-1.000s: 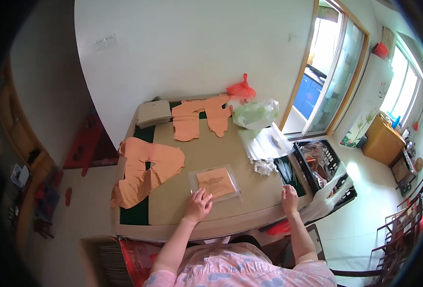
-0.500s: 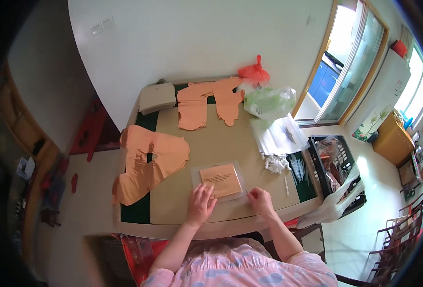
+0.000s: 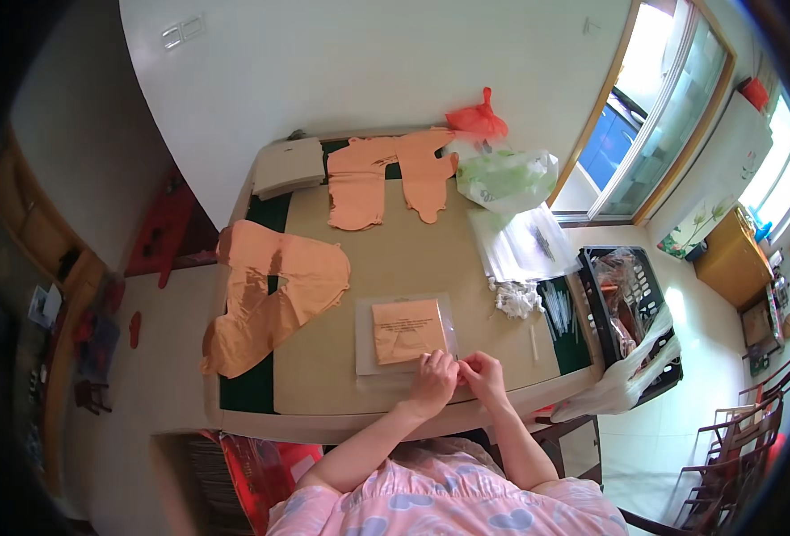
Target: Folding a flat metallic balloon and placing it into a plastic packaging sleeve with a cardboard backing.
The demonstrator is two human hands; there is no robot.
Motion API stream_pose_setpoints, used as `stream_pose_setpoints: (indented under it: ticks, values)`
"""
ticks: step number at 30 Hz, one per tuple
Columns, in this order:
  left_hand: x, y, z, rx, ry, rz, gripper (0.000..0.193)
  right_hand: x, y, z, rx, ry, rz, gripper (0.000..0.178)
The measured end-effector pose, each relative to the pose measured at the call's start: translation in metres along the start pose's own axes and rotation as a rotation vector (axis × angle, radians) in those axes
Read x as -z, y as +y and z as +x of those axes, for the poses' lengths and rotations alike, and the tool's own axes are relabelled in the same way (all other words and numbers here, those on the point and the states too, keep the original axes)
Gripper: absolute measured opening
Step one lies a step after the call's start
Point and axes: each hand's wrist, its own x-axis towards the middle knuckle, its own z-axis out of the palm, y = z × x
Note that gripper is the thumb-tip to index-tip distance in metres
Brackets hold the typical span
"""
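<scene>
A folded rose-gold foil piece with dark print [image 3: 408,332] lies on a light card in a clear plastic sleeve [image 3: 365,357] at the table's near middle. At the sleeve's lower right corner, my left hand [image 3: 434,384] and my right hand [image 3: 484,377] meet. Both have their fingers pinched together, almost touching. Whatever sits between the fingertips is too small to make out. To the left spreads a large flat foil balloon [image 3: 306,277], rose-gold and creased. Two more flat foil shapes [image 3: 357,188] lie at the far side.
A stack of grey cards [image 3: 289,168] sits far left. On the right are a green-white plastic bag [image 3: 507,181], clear sleeves [image 3: 525,246], a white string bundle [image 3: 517,299], straws [image 3: 558,311] and a black crate [image 3: 627,286]. A red bag [image 3: 480,118] stands by the wall.
My left hand has left the folded foil piece and moved right to meet my right hand. My right hand stays near the sleeve's corner. The view has shifted slightly.
</scene>
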Motion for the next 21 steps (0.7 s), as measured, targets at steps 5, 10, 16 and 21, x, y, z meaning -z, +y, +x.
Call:
stream_pose_setpoints:
  ticks: [5,10,16,21]
  values:
    - [0.032,-0.023,-0.014,0.183,-0.007,-0.143,0.012,0.008,-0.016,0.001,-0.078,0.019,-0.04,0.01]
    - [0.04,-0.011,0.0,0.051,-0.043,-0.161,0.009,0.006,-0.007,-0.001,-0.05,-0.032,-0.041,0.01]
    - [0.01,-0.005,0.003,-0.06,-0.172,0.096,0.012,0.001,-0.006,-0.004,0.016,-0.02,0.024,0.01]
    - [0.023,-0.003,-0.002,-0.01,-0.103,-0.04,0.009,0.0,0.002,-0.003,0.029,-0.028,-0.075,0.011]
